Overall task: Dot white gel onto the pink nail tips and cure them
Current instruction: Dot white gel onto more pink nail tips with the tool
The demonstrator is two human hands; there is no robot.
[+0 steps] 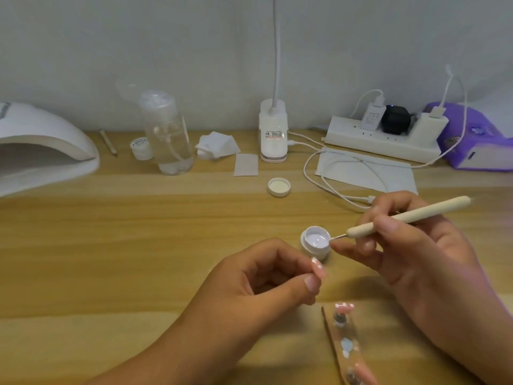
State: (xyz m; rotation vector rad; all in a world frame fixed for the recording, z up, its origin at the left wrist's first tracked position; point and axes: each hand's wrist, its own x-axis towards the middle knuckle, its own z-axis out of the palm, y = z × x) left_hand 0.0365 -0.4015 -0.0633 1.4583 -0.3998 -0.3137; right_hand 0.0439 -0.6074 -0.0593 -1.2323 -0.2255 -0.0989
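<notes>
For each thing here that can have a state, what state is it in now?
gel pot: open.
lid: off, lying inside up.
dotting tool: held by right hand, tip at the pot's rim.
pink nail tip: pinched by left hand, white dots on it.
small jar: closed.
power strip: three plugs in.

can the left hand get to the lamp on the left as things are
Probably yes: only bare table lies between the left hand and the lamp. The hand pinches a nail tip, which would go along.
</notes>
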